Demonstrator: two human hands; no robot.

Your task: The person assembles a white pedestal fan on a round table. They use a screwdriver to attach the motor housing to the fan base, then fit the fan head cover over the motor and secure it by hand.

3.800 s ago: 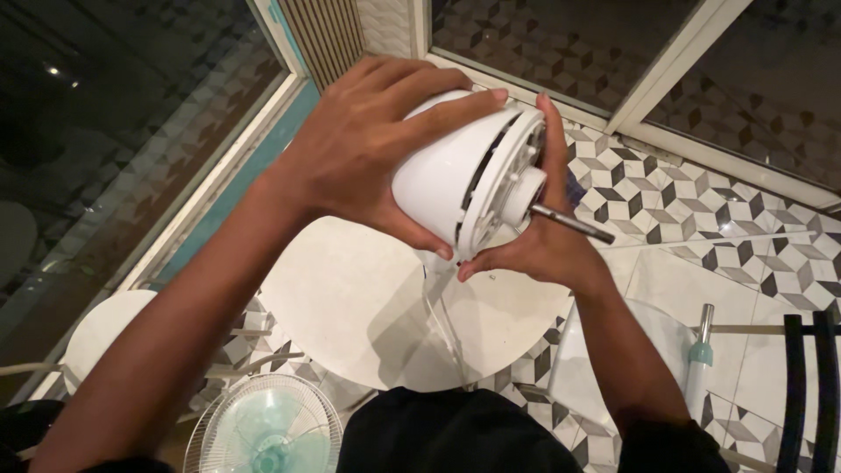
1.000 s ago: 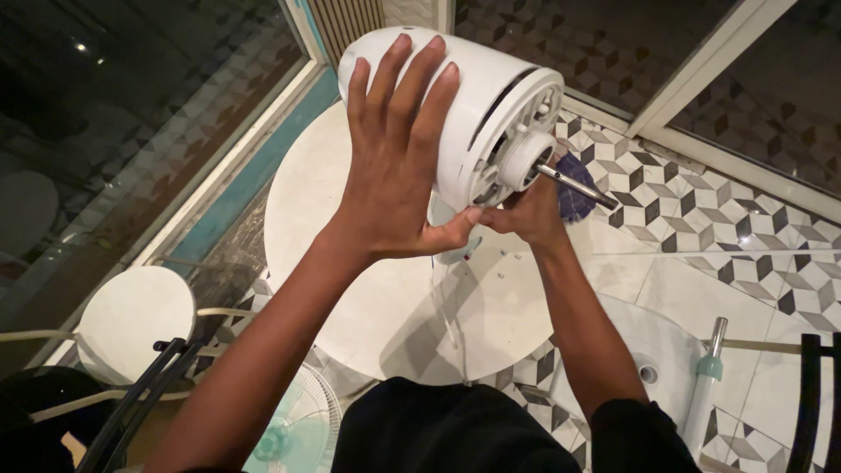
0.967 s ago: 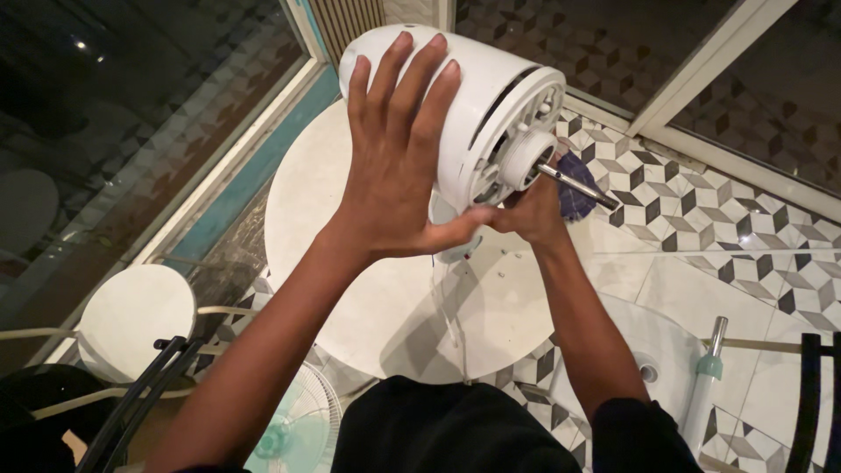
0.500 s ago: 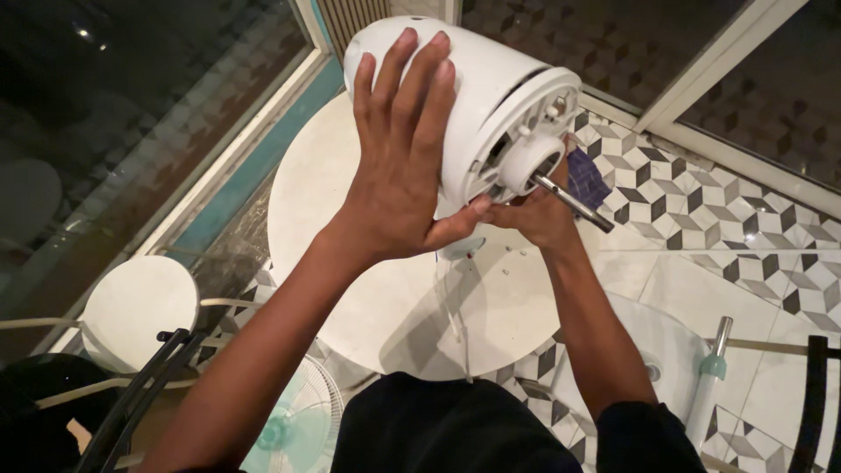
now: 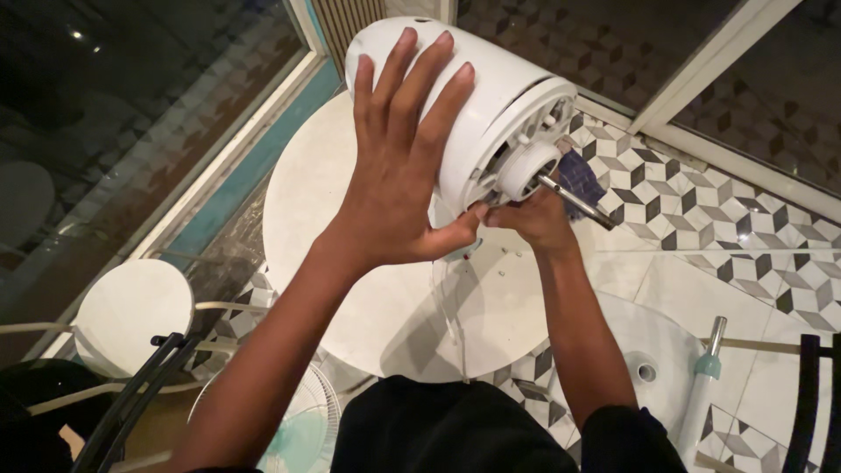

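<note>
A white fan motor housing (image 5: 504,96) with a metal shaft (image 5: 574,201) sticking out of its front is held up over a round white table (image 5: 342,254). My left hand (image 5: 399,166) lies flat against the housing's side, fingers spread, thumb under its front rim. My right hand (image 5: 530,219) is below the front face, fingers pinched at the lower edge near the shaft; what they hold is hidden.
A white stool (image 5: 131,311) stands at lower left. A fan grille with green blades (image 5: 289,429) lies on the patterned tile floor. A round white fan base with a pole (image 5: 692,377) lies at right. Glass walls run along the left and far sides.
The housing has been lifted and turned so its front faces right; my left hand shifted from gripping the top to lying flat on the side. Over the last second almost nothing moved.
</note>
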